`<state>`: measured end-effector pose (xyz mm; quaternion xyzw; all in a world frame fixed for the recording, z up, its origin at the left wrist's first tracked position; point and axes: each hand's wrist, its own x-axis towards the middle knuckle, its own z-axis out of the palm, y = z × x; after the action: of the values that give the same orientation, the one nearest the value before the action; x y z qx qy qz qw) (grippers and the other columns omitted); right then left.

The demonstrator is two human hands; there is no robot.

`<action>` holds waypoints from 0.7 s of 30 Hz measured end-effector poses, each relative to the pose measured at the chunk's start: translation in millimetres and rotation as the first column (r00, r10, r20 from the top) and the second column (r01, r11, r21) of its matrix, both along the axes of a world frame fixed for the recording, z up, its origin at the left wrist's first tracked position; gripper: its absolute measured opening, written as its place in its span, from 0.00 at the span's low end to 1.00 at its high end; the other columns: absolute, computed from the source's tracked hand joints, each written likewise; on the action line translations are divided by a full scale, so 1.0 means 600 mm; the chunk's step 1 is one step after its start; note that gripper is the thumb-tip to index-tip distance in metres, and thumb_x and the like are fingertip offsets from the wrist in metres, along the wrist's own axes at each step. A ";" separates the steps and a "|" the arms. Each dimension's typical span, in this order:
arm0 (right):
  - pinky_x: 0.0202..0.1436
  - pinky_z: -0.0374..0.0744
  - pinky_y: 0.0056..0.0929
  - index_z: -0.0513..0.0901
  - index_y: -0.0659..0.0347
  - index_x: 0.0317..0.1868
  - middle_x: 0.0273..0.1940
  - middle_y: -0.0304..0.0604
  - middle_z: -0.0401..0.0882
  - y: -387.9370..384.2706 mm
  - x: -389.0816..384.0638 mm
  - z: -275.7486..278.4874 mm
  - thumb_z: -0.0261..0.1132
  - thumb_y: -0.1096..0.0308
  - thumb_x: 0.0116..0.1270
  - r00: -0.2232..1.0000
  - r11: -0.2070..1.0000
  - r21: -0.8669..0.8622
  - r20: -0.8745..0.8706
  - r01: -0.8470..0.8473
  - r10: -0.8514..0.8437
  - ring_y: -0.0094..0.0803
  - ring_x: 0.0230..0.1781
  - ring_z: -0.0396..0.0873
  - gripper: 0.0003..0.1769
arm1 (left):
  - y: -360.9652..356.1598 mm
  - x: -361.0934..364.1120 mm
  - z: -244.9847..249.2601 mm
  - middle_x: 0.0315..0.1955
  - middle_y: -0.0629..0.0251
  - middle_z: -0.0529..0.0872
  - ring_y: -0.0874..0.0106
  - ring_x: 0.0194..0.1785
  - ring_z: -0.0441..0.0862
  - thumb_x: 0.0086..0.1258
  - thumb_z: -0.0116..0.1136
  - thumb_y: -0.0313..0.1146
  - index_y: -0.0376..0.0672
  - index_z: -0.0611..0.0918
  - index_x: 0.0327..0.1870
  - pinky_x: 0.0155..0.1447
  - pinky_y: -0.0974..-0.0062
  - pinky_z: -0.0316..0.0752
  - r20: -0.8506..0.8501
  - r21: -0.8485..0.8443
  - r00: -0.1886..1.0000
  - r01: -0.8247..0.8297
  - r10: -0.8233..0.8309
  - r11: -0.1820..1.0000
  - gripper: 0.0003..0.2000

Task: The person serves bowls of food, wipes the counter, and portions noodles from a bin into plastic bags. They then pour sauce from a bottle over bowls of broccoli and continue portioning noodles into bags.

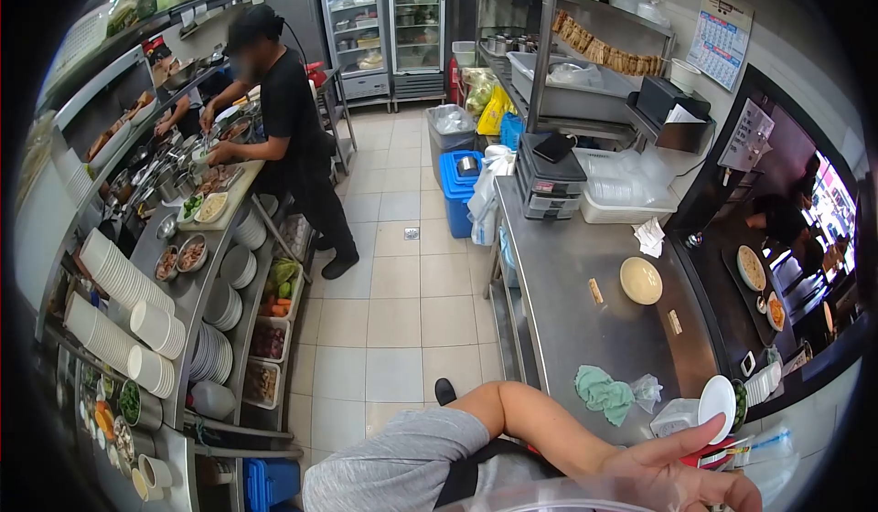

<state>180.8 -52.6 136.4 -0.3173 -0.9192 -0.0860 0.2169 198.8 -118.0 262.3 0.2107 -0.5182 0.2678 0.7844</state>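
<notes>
My left arm, in a grey sleeve, crosses the bottom of the view from left to right. My left hand (681,475) lies at the lower right beside the near end of the steel counter (567,329), thumb raised and fingers stretched out. Just beneath it is the blurred rim of a clear plastic container (549,501); whether the hand grips it is hidden. Closest to the hand are a small white plate (716,396), a clear plastic tub (675,414) and a green cloth (604,393). My right hand is out of view.
A cream bowl (640,280) sits mid-counter, with a scale (549,178) and white trays (622,197) behind it. A person in black (288,128) works at the left prep line beside stacked white bowls (128,283). Blue bins (457,192) stand along the tiled aisle.
</notes>
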 end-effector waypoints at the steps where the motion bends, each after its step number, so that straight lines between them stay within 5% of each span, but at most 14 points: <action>1: 0.60 0.63 0.48 0.62 0.57 0.63 0.56 0.60 0.64 0.010 0.006 -0.037 0.48 0.44 0.63 0.997 0.988 -0.146 0.059 -0.044 0.053 0.53 0.59 0.64 0.34 | -0.003 -0.001 0.009 0.58 0.36 0.70 0.55 0.64 0.68 0.65 0.24 0.69 0.28 0.47 0.68 0.67 0.54 0.59 0.077 -0.016 0.996 0.042 -0.041 0.999 0.47; 5: 0.57 0.66 0.48 0.64 0.56 0.62 0.54 0.58 0.68 0.021 0.038 -0.159 0.52 0.48 0.62 0.957 0.861 -0.508 0.260 0.019 0.132 0.51 0.56 0.67 0.31 | -0.034 -0.021 0.040 0.55 0.38 0.73 0.55 0.63 0.69 0.63 0.29 0.70 0.28 0.48 0.67 0.65 0.54 0.62 0.099 -0.101 0.994 0.045 -0.035 0.994 0.48; 12: 0.53 0.71 0.47 0.69 0.53 0.59 0.50 0.55 0.73 0.001 0.095 -0.246 0.58 0.55 0.62 0.875 0.667 -0.680 0.477 0.305 0.086 0.48 0.52 0.73 0.26 | -0.066 -0.050 0.056 0.52 0.43 0.74 0.59 0.57 0.72 0.59 0.34 0.73 0.28 0.54 0.64 0.61 0.58 0.63 -0.224 -0.275 0.971 0.016 -0.080 0.961 0.50; 14: 0.52 0.72 0.47 0.70 0.52 0.59 0.49 0.54 0.75 -0.019 0.120 -0.263 0.60 0.56 0.62 0.908 0.700 -0.658 0.418 0.278 0.033 0.47 0.51 0.75 0.25 | -0.072 -0.056 0.056 0.52 0.44 0.74 0.60 0.56 0.73 0.57 0.36 0.73 0.28 0.56 0.63 0.60 0.60 0.64 -0.332 -0.362 0.929 0.032 -0.161 0.931 0.50; 15: 0.55 0.71 0.47 0.69 0.51 0.59 0.52 0.56 0.74 -0.035 0.136 -0.276 0.61 0.53 0.61 0.944 0.815 -0.544 0.330 0.201 -0.013 0.50 0.54 0.73 0.27 | -0.073 -0.055 0.054 0.51 0.45 0.75 0.60 0.55 0.73 0.57 0.36 0.74 0.28 0.57 0.63 0.60 0.60 0.64 -0.388 -0.406 0.896 0.044 -0.216 0.913 0.50; 18: 0.58 0.70 0.48 0.68 0.51 0.61 0.56 0.58 0.71 -0.025 0.159 -0.295 0.61 0.53 0.62 0.962 0.690 -0.721 0.228 0.064 0.148 0.49 0.58 0.70 0.28 | -0.078 -0.047 0.046 0.50 0.47 0.75 0.62 0.53 0.74 0.55 0.38 0.75 0.28 0.60 0.62 0.59 0.62 0.64 -0.541 -0.508 0.729 0.115 -0.420 0.854 0.51; 21: 0.60 0.68 0.45 0.66 0.51 0.64 0.60 0.54 0.69 -0.059 0.179 -0.280 0.58 0.56 0.66 0.984 0.600 -0.787 -0.051 -0.145 0.171 0.47 0.60 0.69 0.27 | -0.080 -0.028 0.036 0.49 0.49 0.76 0.63 0.51 0.75 0.53 0.41 0.76 0.28 0.63 0.60 0.57 0.64 0.65 -0.614 -0.580 0.471 0.275 -0.633 0.767 0.52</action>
<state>288.4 -88.0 -31.5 -0.2962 -0.8910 0.3407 0.0488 182.1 -166.1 284.0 -0.0103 -0.0921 0.0236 0.9954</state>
